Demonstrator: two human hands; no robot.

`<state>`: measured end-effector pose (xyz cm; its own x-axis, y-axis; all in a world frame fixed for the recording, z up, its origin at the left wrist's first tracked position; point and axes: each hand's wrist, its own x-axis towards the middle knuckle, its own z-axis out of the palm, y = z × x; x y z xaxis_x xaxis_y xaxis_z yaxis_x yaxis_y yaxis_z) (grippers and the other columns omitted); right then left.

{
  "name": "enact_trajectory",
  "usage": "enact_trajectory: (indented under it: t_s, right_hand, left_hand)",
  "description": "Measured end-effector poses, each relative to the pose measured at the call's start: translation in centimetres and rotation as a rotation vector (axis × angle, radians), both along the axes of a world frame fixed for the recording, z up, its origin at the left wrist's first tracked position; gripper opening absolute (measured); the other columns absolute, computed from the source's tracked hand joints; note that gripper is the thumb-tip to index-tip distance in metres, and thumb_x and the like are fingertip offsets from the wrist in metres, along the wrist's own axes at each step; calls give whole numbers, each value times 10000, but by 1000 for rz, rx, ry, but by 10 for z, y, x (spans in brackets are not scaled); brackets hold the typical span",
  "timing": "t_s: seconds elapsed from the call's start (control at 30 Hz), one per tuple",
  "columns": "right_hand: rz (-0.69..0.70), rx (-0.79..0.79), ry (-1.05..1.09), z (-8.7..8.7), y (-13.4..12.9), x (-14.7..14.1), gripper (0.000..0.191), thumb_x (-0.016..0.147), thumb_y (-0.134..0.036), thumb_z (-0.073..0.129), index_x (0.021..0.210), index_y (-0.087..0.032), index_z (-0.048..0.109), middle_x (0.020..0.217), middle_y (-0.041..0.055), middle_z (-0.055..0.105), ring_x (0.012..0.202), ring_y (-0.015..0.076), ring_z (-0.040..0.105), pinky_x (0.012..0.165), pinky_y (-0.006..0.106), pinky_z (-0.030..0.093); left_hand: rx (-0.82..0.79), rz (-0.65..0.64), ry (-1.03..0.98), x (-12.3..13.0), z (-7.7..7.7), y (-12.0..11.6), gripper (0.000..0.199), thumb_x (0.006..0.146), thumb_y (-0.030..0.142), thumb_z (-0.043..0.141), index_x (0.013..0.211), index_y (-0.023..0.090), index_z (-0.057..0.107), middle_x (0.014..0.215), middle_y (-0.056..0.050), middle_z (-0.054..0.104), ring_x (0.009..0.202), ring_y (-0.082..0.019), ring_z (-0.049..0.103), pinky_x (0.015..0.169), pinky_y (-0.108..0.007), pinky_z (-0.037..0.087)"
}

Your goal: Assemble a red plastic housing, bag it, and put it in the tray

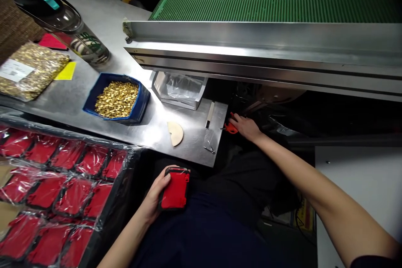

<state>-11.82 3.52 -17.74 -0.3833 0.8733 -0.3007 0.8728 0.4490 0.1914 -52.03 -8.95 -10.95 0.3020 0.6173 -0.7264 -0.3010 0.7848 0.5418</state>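
Observation:
My left hand [159, 188] holds a red rectangular part with a black rim [174, 189] above my lap, thumb on its edge. Past the right end of the metal table, my right hand [246, 127] has its fingers closed round an orange tool [231, 128] with a thin dark tip pointing left. A white-handled cutter [210, 114] and a small clear bag with a metal piece [210, 146] lie near the table's end. Left of them is a cream half-round disc [175, 133]. A blue bin [143, 102] holds small gold-coloured pieces [117, 99].
A grey bin with clear plastic [184, 88] stands beneath the metal frame of the green conveyor [266, 0]. A bottle [91, 48] and a bag of gold pieces [40, 69] are back left. Plastic-covered red parts [73, 197] fill a box at left.

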Motion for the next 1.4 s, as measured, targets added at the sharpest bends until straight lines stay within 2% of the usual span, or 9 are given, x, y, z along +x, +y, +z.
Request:
enact_trajectory:
  t_s: [0.23,0.5,0.6,0.7,0.8,0.97,1.17,1.27,1.4]
  right_hand:
    - [256,-128,62,11,-24,19,372,1008,-139,470,1340,-219,618,1257,117,658,1029,230,577,825,318,403]
    - [274,-80,32,41,-23,57,502,1010,-117,388,1493,-175,512,1257,184,655,1055,300,532,890,414,372]
    - [358,-140,39,41,-21,66,468,1042,-139,366,1456,-263,546,1263,107,666,1055,245,538,927,371,360]
    - [380,-173,29,31,-20,69,419,1051,-149,372,1392,-249,594,1290,110,646,1080,233,540,947,356,353]
    - [348,-178,12,17,-13,70,395,1049,-140,373,1364,-201,603,1337,148,608,1100,238,544,936,354,359]
    - [273,-173,17,-1,0,59,390,1057,-153,364,1385,-218,564,1442,151,546,1135,237,560,852,316,399]
    - [87,-120,60,-20,13,39,447,1062,-151,276,1443,-225,497,1551,189,444,1107,278,599,832,365,464]
    - [-22,-103,101,-24,16,36,468,1051,-132,278,1463,-229,476,1584,185,407,1103,279,610,827,365,480]
    - [-154,-87,181,-20,12,33,488,1038,-120,332,1488,-258,459,1520,153,487,1131,257,613,869,337,475]
  left_hand:
    - [-80,79,-36,-11,-10,-5,475,890,491,707,1273,213,655,1283,-152,752,1104,-323,743,914,-390,587]
    - [-117,127,-55,-9,-14,-3,524,900,454,704,1352,205,617,1329,-149,731,1161,-333,727,925,-384,608]
    - [-132,127,-55,-10,-14,-1,539,908,451,696,1381,207,611,1340,-145,726,1162,-323,729,913,-366,622]
    - [-150,133,-37,-12,-17,0,577,896,456,707,1415,225,609,1320,-124,740,1195,-327,715,941,-369,626]
    - [-192,145,-40,-13,-20,2,631,878,458,724,1450,226,593,1320,-112,740,1226,-343,694,957,-377,634]
    - [-282,185,-31,-13,-22,7,741,869,402,727,1548,235,480,1296,-118,746,1184,-348,712,851,-354,673]
    - [-323,204,62,-12,-20,13,734,856,206,648,1558,114,452,1227,-186,752,1128,-377,731,807,-394,680]
    - [-286,185,99,-10,-17,13,730,852,182,648,1554,108,457,1200,-195,760,1092,-377,746,791,-391,682]
    - [-269,200,148,-4,-13,13,730,868,166,641,1566,112,434,1126,-179,793,967,-354,790,716,-373,689]
